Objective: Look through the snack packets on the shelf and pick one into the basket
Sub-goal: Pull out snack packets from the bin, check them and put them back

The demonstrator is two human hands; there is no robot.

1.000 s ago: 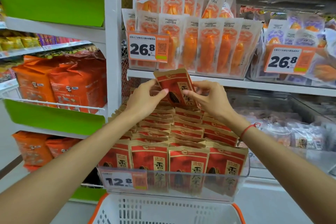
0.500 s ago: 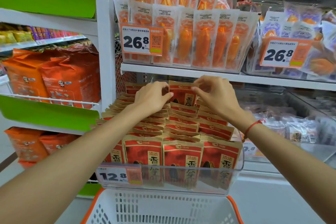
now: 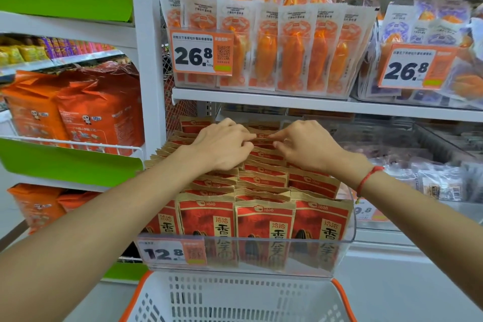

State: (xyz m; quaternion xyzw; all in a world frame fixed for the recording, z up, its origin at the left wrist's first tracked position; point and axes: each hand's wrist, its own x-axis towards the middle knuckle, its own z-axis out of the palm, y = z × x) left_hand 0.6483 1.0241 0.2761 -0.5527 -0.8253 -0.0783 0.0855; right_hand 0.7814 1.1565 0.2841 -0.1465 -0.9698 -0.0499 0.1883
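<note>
Rows of red and gold snack packets stand upright in a clear plastic shelf bin. Both hands reach to the back rows. My left hand and my right hand meet fingertip to fingertip over one red packet, which sits low among its neighbours. Each hand pinches that packet's top edge with curled fingers. The thumbs are hidden. A white basket with orange rim sits directly below the bin at the bottom of the view, with nothing visible inside it.
The white shelf just above the hands holds tall orange-and-white packets behind a 26.8 price tag. A 12.8 tag hangs on the bin front. Orange bags fill the left rack, and clear bins of other snacks lie right.
The red packet that both hands held raised above the rows has come down into the back row. Both hands followed it down and drew closer together.
</note>
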